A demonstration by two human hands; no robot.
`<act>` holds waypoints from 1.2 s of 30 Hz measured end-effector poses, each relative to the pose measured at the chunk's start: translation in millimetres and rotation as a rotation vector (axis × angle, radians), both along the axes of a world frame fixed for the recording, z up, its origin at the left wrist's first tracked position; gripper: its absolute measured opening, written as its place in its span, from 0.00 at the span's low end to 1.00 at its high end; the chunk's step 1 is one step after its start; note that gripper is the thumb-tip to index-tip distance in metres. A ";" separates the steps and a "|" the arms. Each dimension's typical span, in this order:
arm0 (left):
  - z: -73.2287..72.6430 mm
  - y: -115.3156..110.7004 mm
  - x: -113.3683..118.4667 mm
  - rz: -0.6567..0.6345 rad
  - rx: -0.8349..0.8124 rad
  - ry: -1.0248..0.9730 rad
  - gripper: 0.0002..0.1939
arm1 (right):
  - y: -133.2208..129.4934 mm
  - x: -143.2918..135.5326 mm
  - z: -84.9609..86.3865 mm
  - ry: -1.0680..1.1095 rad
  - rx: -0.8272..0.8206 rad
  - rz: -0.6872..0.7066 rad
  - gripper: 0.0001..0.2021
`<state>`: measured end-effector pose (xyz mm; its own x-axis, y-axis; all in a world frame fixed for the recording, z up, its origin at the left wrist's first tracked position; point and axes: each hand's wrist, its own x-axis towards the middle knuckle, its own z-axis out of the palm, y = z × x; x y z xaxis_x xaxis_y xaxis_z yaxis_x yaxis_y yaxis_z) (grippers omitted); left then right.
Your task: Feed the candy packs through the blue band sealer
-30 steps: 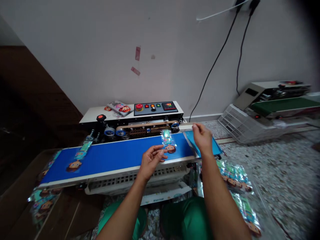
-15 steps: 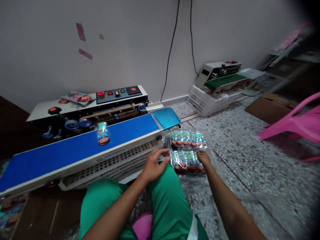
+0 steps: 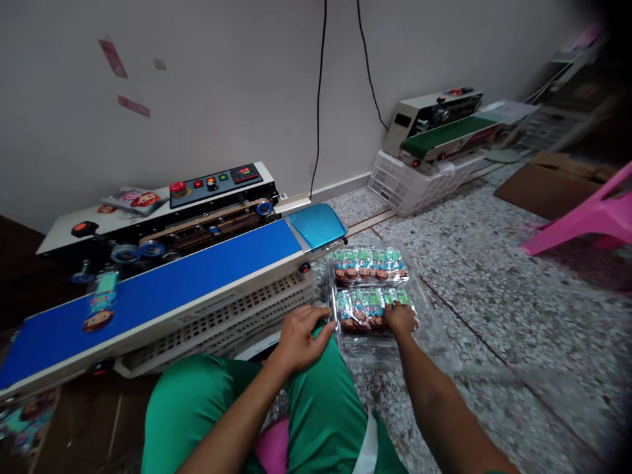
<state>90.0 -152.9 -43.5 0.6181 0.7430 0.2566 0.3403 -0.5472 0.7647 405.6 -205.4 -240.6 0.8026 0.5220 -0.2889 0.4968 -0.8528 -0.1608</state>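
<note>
My left hand [image 3: 303, 334] rests on my green-trousered knee, its thumb and fingers apart with nothing between them. On the floor in front of me lies a clear plastic tray [image 3: 430, 336] with two rows of small shiny packets [image 3: 365, 263] printed with a cartoon figure. Over the right end of the nearer row, my right hand [image 3: 399, 318] touches the packets, fingers loosely spread and fingertips partly hidden. To the left, a single packet [image 3: 101, 301] lies on the blue belt [image 3: 207, 268] of a sealing machine, its top edge by the rollers.
The machine's control panel [image 3: 214, 185] has lit buttons and a red display. Below the belt stands a white perforated basket [image 3: 247, 309]. Beyond the tray, a second sealer with a green belt [image 3: 449, 137] sits on a white crate [image 3: 419, 187]. A pink chair [image 3: 587, 220] stands at right.
The packet on the blue belt has moved left along it. My right hand has shifted from the end of the nearer row onto its packets. The view has also turned slightly.
</note>
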 end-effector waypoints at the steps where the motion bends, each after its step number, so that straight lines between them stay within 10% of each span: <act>1: -0.1 -0.3 0.2 -0.002 0.003 0.004 0.13 | 0.1 1.0 -2.1 -0.015 0.000 -0.002 0.23; 36: 0.5 4.6 6.3 0.004 0.073 0.050 0.08 | 10.6 36.1 -28.9 0.074 0.027 -0.278 0.23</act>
